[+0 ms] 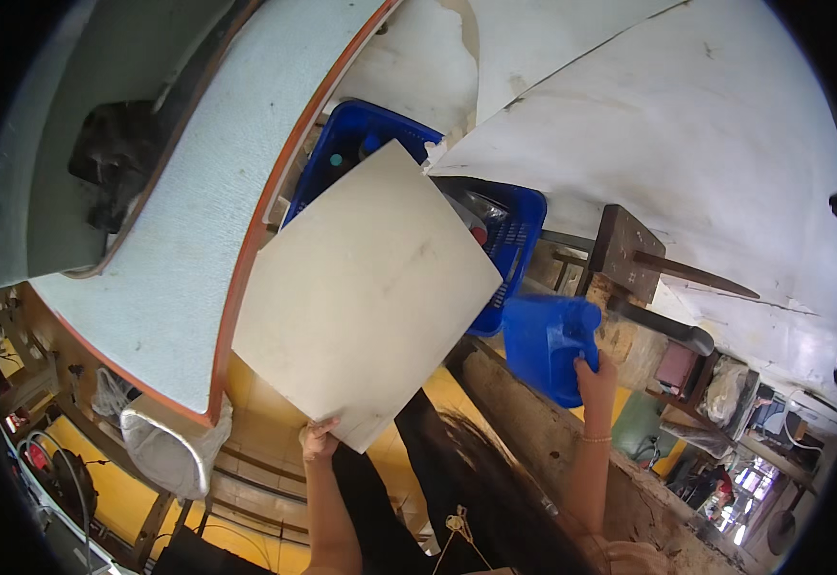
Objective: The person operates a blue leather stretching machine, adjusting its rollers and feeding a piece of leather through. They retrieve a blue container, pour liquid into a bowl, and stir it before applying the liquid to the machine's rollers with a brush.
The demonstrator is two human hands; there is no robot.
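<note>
My left hand (320, 441) grips the lower corner of a large off-white board (370, 287), its thumb on the face and the other fingers behind. The board is tilted and covers the middle of a blue plastic basket (530, 225). To the right, my right hand (595, 379) is closed on the handle of a blue plastic jug (543, 345), held beside the basket's near right corner. Inside the basket, a bottle with a green cap (336, 160) and a red round thing (479, 235) show past the board's edges; the rest is hidden.
A pale blue tabletop (207, 182) with an orange-red edge stands at my left. Below it hangs a bin (164, 446) lined with a plastic bag. A dark wooden block with a spike (629, 254) juts out at the right by the white wall (725, 144).
</note>
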